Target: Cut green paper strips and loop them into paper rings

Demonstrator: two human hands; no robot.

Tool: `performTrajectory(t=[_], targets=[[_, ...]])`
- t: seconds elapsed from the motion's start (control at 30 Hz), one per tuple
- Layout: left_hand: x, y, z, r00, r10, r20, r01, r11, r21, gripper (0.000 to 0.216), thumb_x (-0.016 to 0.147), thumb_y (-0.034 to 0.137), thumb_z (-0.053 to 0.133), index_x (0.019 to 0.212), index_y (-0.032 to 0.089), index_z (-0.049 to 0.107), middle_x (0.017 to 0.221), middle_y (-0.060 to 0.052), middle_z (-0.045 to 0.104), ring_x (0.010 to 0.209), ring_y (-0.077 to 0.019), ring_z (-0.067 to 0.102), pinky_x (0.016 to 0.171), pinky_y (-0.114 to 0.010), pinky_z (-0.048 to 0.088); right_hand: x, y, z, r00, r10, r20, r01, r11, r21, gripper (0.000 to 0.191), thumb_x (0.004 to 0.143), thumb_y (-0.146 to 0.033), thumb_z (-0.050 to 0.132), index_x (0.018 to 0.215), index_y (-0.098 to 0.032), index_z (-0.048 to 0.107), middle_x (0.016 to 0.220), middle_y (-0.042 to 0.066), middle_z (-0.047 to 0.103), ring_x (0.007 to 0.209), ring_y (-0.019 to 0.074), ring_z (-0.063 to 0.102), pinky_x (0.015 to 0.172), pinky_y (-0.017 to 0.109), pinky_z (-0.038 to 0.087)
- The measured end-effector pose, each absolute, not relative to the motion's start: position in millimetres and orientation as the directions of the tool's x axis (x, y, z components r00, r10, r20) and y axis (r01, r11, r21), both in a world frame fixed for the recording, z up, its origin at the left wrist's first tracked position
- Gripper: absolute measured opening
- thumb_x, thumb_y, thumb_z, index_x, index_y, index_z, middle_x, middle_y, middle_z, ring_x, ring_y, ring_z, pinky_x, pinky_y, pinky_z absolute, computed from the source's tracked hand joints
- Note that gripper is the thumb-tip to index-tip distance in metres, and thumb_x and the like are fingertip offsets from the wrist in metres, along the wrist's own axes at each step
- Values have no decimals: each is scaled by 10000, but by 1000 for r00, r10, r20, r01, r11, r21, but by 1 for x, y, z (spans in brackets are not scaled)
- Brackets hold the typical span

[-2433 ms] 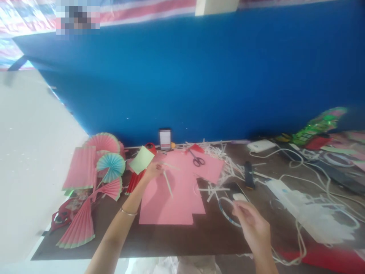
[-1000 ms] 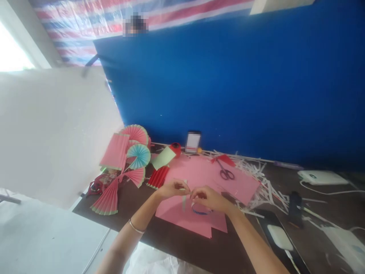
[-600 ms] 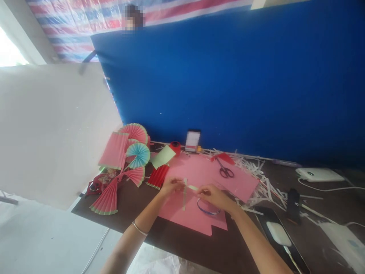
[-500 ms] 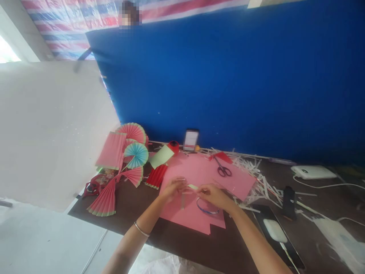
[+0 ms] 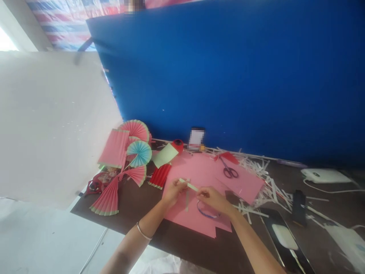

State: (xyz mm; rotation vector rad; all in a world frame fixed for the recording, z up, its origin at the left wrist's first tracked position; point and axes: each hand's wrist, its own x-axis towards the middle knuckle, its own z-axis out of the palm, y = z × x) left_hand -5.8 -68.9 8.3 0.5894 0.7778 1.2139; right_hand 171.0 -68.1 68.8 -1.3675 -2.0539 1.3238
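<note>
- left hand (image 5: 173, 191) has one end of a pale green strip (image 5: 193, 187) pinched, right hand (image 5: 212, 198) has the other
- strip's over pink paper (image 5: 188, 222), between the surface's (image 5: 134, 198) front and back edges
- blue-patterned ring (image 5: 209, 216) just below right hand (can't tell if it's gripped)

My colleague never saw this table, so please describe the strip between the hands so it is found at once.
Below the blue board is a dark table with pink paper. Over that paper, a short pale strip spans from the left hand to the right hand. A similar strip lies on the paper; only this one is held.
</note>
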Motion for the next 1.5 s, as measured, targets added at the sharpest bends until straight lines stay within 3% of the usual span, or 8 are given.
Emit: performTrajectory(t=[0.23,0.33,0.43,0.53,0.67,0.87,1.17,1.5], targets=[[-12,-65,2,30,989,-142,-480,139,866,324,670,423,701,770,120,643,790,-88,663,789,-208,637,769,-344,491,174,-75,94,-389,902,-190,563,70,-823,184,745,-278,525,753,-191,687,1173,92,544,758,157,589,752,323,460],[-11,-67,6,27,992,-125,-446,124,887,326,705,433,664,815,127,647,817,-92,657,793,-206,634,755,-340,496,173,-78,105,-370,919,-139,616,131,-777,177,738,-248,512,742,-204,684,1004,87,602,802,192,586,736,330,455],[-11,-69,11,8,999,-53,-376,52,925,291,740,432,626,718,141,629,766,-71,637,773,-182,617,764,-322,488,165,-79,108,-390,911,-138,667,176,-724,201,763,-257,480,715,-219,672,832,60,627,735,195,582,685,327,441],[-13,-70,14,1,1000,-29,-291,28,956,286,743,428,622,677,150,610,717,-57,625,743,-170,603,756,-313,480,152,-78,100,-411,901,-138,632,172,-756,191,763,-260,490,723,-225,674,769,41,648,686,187,577,666,317,436],[-12,-71,14,-47,997,-63,-325,45,945,296,685,413,688,821,160,613,717,-36,637,738,-167,611,756,-314,476,134,-72,83,-311,947,-78,487,88,-869,196,774,-312,511,795,-193,665,828,59,674,746,198,607,710,320,463],[-13,-74,22,19,998,-63,-321,65,945,332,740,456,621,816,135,662,837,-92,677,843,-209,628,806,-336,473,116,-65,64,-96,995,-41,321,-8,-947,359,750,-370,563,1054,-180,549,843,66,641,701,185,635,623,308,519],[-18,-71,19,4,1000,-14,-117,14,993,311,765,425,576,818,151,714,850,-69,707,846,-215,622,795,-310,466,109,-60,55,-54,998,-24,272,-8,-962,369,696,-420,613,968,-179,552,819,73,640,697,192,634,646,329,532],[-19,-74,27,48,999,25,-117,-19,993,303,793,386,546,904,165,722,927,-49,708,903,-230,626,810,-308,469,105,-58,52,-39,997,-65,242,-54,-969,311,692,-384,603,915,-172,555,774,62,622,672,186,623,630,323,534]])
